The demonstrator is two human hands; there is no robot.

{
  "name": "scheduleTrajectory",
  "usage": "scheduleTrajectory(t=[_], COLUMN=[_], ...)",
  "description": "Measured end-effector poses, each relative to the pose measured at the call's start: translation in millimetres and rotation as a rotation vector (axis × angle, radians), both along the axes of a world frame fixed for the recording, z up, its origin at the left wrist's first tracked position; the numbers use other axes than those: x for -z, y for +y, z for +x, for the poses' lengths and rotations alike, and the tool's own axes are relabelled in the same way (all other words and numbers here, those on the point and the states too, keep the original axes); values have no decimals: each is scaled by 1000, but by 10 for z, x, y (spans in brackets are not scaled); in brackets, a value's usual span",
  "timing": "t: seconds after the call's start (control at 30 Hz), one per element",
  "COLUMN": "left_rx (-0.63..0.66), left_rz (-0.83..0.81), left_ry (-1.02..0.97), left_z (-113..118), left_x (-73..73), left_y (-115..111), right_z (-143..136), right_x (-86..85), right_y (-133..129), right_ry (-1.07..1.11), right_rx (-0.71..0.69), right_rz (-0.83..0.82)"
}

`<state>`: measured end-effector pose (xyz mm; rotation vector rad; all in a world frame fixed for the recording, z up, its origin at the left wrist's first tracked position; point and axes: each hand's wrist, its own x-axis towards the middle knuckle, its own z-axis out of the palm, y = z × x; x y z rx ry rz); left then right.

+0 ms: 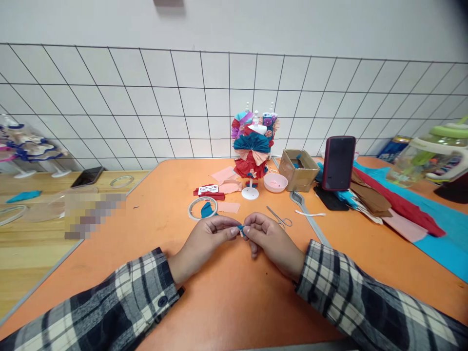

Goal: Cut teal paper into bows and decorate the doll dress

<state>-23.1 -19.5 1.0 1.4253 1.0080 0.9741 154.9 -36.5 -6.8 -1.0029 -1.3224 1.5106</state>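
Observation:
Between my fingertips is a small twist of blue crepe paper (241,230), with a pale bit showing at its lower end. My left hand (211,240) pinches it from the left between thumb and fingers. From the right, my right hand (272,242) pinches the same piece, its lower fingers curled beneath. Just beyond my left hand lies a roll of tape (189,209) with a dark blue paper scrap (207,209) inside its ring. Metal scissors (278,218) rest behind my right hand, partly hidden by it.
A mini dress form (251,146) in ruffled red, blue and pink paper stands at the back. Beside it are a pink bowl (276,183) and a cardboard box (298,170). Right of these, a phone (339,163) stands upright near coloured paper strips (402,200) and a pitcher (420,156).

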Motion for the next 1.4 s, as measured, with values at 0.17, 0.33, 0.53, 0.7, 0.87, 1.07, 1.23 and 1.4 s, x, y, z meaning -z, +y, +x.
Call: scheduleTrajectory(t=[0.17, 0.33, 0.53, 0.7, 0.87, 1.07, 1.23, 1.4], left_rx=[-20, -40, 12, 11, 36, 37, 18, 10], left_rz=[1, 59, 131, 233, 211, 139, 69, 126], left_ry=[11, 57, 72, 103, 112, 103, 59, 95], left_z=[6, 32, 27, 8, 13, 18, 10, 15], left_x=[-38, -61, -36, -20, -46, -59, -28, -57], left_y=[8, -21, -68, -72, -72, -64, -42, -60], right_z=[32, 47, 55, 62, 66, 72, 53, 57], right_x=[-42, -84, -81, -73, -101, -84, -67, -85], right_y=[-10, 8, 30, 7, 3, 30, 21, 12], right_ry=[-65, -333, -352, -228, -252, -326, -267, -300], right_rx=[-38, 127, 60, -1, 20, 34, 51, 66], right_rz=[-9, 214, 154, 26, 94, 153, 72, 139])
